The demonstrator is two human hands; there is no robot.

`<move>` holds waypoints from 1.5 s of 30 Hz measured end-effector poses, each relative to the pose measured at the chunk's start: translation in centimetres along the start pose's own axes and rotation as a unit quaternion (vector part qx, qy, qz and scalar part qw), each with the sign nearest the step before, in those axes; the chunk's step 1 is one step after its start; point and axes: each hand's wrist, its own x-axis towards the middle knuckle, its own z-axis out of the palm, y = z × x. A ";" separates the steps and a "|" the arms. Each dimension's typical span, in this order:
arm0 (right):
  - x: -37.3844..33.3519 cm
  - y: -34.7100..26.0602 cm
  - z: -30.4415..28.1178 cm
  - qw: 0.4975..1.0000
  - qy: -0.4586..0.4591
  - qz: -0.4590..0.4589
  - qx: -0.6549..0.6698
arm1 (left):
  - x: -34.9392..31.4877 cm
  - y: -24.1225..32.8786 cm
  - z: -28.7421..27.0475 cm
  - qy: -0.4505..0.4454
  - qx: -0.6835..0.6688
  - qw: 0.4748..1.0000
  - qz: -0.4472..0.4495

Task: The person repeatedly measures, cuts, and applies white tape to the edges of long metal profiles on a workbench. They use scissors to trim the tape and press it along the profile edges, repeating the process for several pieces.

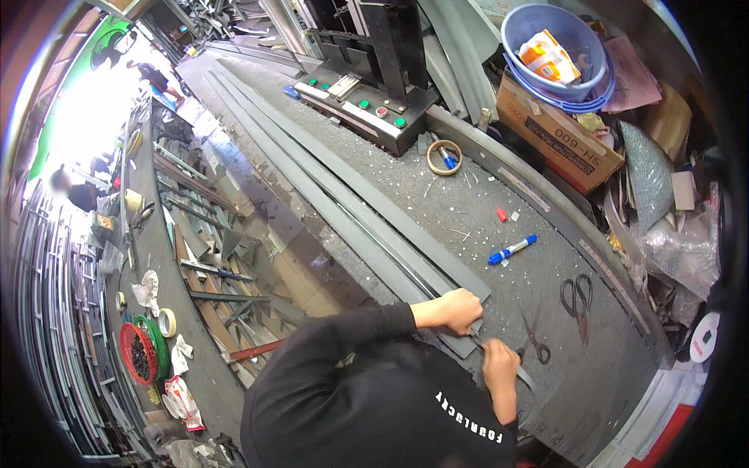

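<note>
Black sleeve [367, 374] nearest; hands [460, 310] [499, 365] gripping grey strip [351, 199]; brown carton [558, 140] beyond.

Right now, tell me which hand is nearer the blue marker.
Right. The right hand lies below the blue marker, near the small scissors. The left hand rests farther left, on the grey strip.
</note>
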 end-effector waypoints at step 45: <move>-0.4 0.8 -1.8 0.994 -0.103 0.010 -0.042 | 0.2 0.3 -1.2 -0.024 -0.021 0.999 -0.007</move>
